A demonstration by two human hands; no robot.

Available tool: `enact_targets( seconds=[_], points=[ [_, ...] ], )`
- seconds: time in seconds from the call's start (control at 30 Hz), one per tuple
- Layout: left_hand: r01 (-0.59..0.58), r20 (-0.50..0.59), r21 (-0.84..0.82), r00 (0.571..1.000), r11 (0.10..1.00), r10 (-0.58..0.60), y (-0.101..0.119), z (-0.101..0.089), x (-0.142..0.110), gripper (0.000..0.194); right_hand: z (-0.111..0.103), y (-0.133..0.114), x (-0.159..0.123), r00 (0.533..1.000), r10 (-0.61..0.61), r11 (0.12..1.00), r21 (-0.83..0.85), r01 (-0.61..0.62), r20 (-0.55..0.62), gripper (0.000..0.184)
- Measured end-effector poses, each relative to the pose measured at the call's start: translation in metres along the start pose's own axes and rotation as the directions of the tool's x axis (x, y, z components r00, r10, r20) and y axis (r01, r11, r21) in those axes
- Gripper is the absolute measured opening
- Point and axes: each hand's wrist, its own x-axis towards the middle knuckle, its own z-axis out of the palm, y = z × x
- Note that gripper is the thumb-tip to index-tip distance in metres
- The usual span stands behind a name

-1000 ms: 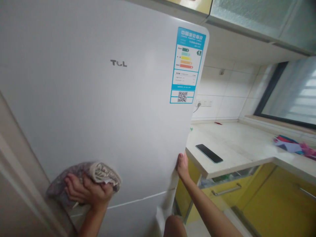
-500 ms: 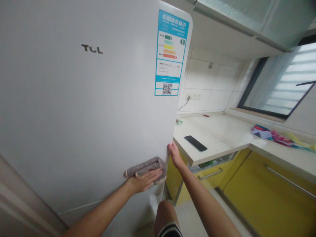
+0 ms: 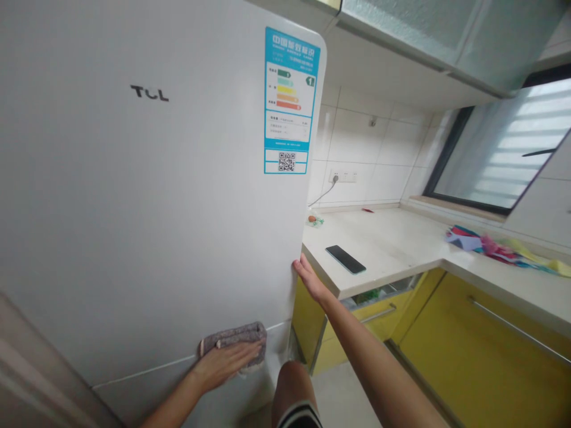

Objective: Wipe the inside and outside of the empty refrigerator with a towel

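1. From here I see the left hand (image 3: pixel 228 359) lying flat, fingers straight and close together, pressing on a folded cloth (image 3: pixel 238 334).
2. The cloth looks soft and fuzzy, low on the smooth white fridge (image 3: pixel 178 208), over its thin seam (image 3: pixel 143 372).
3. The right hand (image 3: pixel 311 280) touches the fridge's edge; I can't tell how far its fingers open.
4. 1 flat black phone (image 3: pixel 345 260) lies on the hard counter (image 3: pixel 392 238).

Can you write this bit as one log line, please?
left hand: flat on folded cloth, against fridge front | right hand: at fridge's right edge | phone: lying on counter
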Motion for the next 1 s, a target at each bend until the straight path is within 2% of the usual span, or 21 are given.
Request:
enact_targets(
  seconds=[0.07, 0.13, 0.2, 0.23, 0.33, 0.4, 0.43, 0.47, 0.5, 0.53, 0.57, 0.63, 0.73, 0.8, 0.87, 0.93, 1.0],
  points=[
    [-0.034, -0.032, 0.062, 0.999, 0.997, 0.036, -0.018, -0.019, 0.025, 0.065, -0.001, 0.005, 0.001, 1.000, -0.005, 0.999, 0.051, 0.006, -0.011, 0.066],
    [-0.015, -0.077, 0.129, 0.997, 0.992, 0.026, -0.043, -0.048, 0.060, 0.061, -0.002, 0.017, -0.001, 1.000, 0.025, 0.992, 0.127, -0.022, -0.017, 0.073],
    [0.054, -0.126, 0.184, 0.992, 0.982, -0.031, -0.073, -0.088, 0.102, 0.069, -0.001, 0.039, -0.013, 0.993, 0.078, 0.986, 0.156, -0.063, -0.089, 0.081],
    [0.105, -0.165, 0.207, 0.984, 0.973, -0.072, -0.089, -0.112, 0.124, 0.074, 0.001, 0.054, -0.022, 0.981, 0.100, 0.987, 0.141, -0.077, -0.168, 0.082],
    [0.273, -0.366, 0.272, 0.916, 0.923, -0.164, -0.132, -0.185, 0.194, 0.070, 0.022, 0.111, -0.064, 0.883, 0.105, 0.994, 0.050, -0.093, -0.457, 0.081],
    [0.273, -0.421, 0.280, 0.897, 0.920, -0.138, -0.152, -0.226, 0.242, 0.066, 0.045, 0.148, -0.093, 0.832, 0.108, 0.994, 0.030, -0.109, -0.544, 0.078],
    [0.248, -0.416, 0.280, 0.902, 0.927, -0.115, -0.159, -0.240, 0.266, 0.066, 0.057, 0.162, -0.105, 0.820, 0.113, 0.992, 0.025, -0.120, -0.562, 0.075],
    [0.202, -0.360, 0.279, 0.928, 0.939, -0.092, -0.163, -0.250, 0.288, 0.066, 0.068, 0.172, -0.114, 0.818, 0.116, 0.992, 0.017, -0.129, -0.564, 0.072],
    [0.140, -0.246, 0.280, 0.967, 0.950, -0.070, -0.165, -0.255, 0.309, 0.063, 0.077, 0.178, -0.121, 0.822, 0.121, 0.990, 0.011, -0.138, -0.557, 0.070],
    [0.068, -0.111, 0.279, 0.993, 0.958, -0.038, -0.164, -0.256, 0.327, 0.058, 0.084, 0.181, -0.125, 0.828, 0.128, 0.989, 0.006, -0.149, -0.545, 0.068],
    [0.010, -0.001, 0.271, 1.000, 0.962, -0.010, -0.161, -0.252, 0.343, 0.052, 0.087, 0.180, -0.128, 0.836, 0.142, 0.986, 0.005, -0.164, -0.530, 0.069],
    [-0.064, 0.162, 0.254, 0.987, 0.965, 0.023, -0.148, -0.236, 0.364, 0.040, 0.086, 0.176, -0.131, 0.844, 0.197, 0.976, 0.022, -0.215, -0.498, 0.075],
    [-0.118, 0.315, 0.220, 0.948, 0.968, 0.044, -0.114, -0.196, 0.365, 0.027, 0.070, 0.178, -0.142, 0.823, 0.308, 0.947, 0.070, -0.314, -0.478, 0.089],
    [-0.167, 0.416, 0.172, 0.906, 0.971, 0.082, -0.085, -0.165, 0.347, 0.030, 0.055, 0.189, -0.156, 0.784, 0.367, 0.925, 0.103, -0.367, -0.500, 0.099],
    [-0.212, 0.472, 0.110, 0.871, 0.971, 0.136, -0.055, -0.132, 0.317, 0.031, 0.037, 0.200, -0.172, 0.749, 0.394, 0.911, 0.121, -0.393, -0.533, 0.102],
    [-0.248, 0.466, 0.040, 0.861, 0.968, 0.201, -0.029, -0.100, 0.280, 0.035, 0.019, 0.205, -0.185, 0.741, 0.383, 0.914, 0.110, -0.390, -0.552, 0.099],
    [-0.278, 0.415, -0.032, 0.870, 0.960, 0.265, -0.012, -0.072, 0.239, 0.039, 0.002, 0.200, -0.190, 0.753, 0.349, 0.926, 0.078, -0.371, -0.558, 0.093]
  ],
)
